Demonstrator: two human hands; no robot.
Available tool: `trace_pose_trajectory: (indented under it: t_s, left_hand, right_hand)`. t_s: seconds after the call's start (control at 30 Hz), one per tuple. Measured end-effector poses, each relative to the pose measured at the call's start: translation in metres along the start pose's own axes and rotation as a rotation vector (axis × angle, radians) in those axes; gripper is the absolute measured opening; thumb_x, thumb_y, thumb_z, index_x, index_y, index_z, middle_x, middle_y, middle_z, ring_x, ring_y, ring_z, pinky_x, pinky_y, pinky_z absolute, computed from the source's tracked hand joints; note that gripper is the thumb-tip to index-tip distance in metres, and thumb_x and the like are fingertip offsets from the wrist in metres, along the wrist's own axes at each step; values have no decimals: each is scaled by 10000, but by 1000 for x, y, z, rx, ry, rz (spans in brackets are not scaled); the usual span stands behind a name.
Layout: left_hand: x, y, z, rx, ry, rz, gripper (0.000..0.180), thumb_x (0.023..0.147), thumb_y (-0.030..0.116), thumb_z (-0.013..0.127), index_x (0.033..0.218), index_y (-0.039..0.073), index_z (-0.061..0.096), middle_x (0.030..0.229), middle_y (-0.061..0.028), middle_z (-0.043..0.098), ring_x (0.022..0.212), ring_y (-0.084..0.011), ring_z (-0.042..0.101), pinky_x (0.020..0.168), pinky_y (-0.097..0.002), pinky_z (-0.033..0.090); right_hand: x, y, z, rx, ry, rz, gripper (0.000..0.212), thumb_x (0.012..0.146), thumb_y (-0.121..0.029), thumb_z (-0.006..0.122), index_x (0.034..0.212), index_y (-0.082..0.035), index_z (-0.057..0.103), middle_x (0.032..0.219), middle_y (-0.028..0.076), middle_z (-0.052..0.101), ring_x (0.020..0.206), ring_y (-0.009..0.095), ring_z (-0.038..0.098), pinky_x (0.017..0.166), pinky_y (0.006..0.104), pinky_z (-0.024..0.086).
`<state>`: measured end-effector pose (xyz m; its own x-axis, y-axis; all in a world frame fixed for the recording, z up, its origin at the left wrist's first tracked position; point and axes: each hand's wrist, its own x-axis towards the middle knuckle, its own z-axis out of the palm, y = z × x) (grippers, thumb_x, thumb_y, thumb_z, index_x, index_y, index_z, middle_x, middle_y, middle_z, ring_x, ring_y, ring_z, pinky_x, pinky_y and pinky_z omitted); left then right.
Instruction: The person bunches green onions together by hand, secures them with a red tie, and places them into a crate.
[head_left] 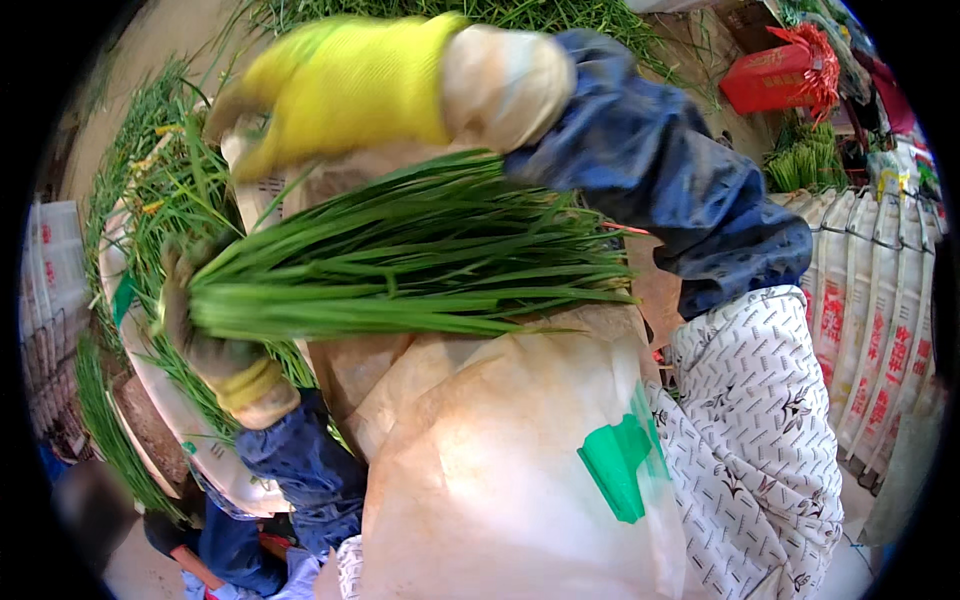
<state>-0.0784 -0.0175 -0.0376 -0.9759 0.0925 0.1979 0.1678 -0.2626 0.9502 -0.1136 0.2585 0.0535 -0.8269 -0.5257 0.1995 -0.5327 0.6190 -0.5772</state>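
Observation:
My left hand (205, 335), in a dirty yellow-cuffed glove, grips a thick bunch of long green chive-like leaves (420, 260) at its cut end, the leaves pointing right across my lap. Raised above the bunch, my right hand (340, 90) wears a yellow glove with a pale cuff and a blue sleeve cover; its fingers are spread flat and hold nothing. It looks slightly blurred. Below the bunch lies a stained translucent plastic apron (500, 470) with a green patch.
Loose green leaves (150, 190) cover the ground at left and top. Bundled greens (805, 165) stand at the upper right beside a red box (770, 75). White printed sacks (870, 320) hang along the right. A round basket rim (140, 430) sits at lower left.

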Motion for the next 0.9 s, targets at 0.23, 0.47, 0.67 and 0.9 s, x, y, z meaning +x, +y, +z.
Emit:
trace_pose_trajectory:
  t_s: [0.23, 0.47, 0.67, 0.9]
  left_hand:
    - [-13, -10, -53, -290, 335, -172, 318, 926, 166, 522, 1205, 17, 558, 1115, -102, 602, 1204, -329, 493, 1057, -522, 356]
    - [-36, -15, -70, -275, 314, -224, 335, 941, 137, 490, 1246, 8, 537, 1143, -98, 584, 1210, -346, 486, 1073, -516, 341]
    - [-39, -6, -51, -609, 290, -231, 265, 914, 116, 537, 1154, 4, 561, 1047, -115, 616, 1156, -353, 524, 1055, -504, 364]
    - [-39, -4, -49, -706, 94, -190, 316, 938, 119, 495, 1227, -2, 539, 1122, -114, 612, 1226, -346, 482, 1081, -530, 329]
  right_hand:
    - [-97, 58, -59, 507, 588, 507, 507, 860, -202, 707, 1304, -30, 534, 1148, 80, 622, 974, 119, 571, 808, 250, 485]
    - [-199, 62, -32, 292, 804, 540, 379, 876, -212, 668, 1221, -64, 617, 1101, 65, 673, 1010, 145, 619, 865, 265, 482]
    - [-178, 22, -32, 581, 849, 564, 275, 894, -122, 668, 1149, -25, 634, 1083, 26, 651, 951, 82, 582, 833, 220, 462]
    - [-104, 9, -31, 23, 482, 108, 531, 763, -213, 752, 1249, -75, 590, 1144, 140, 607, 1060, 262, 579, 927, 368, 450]
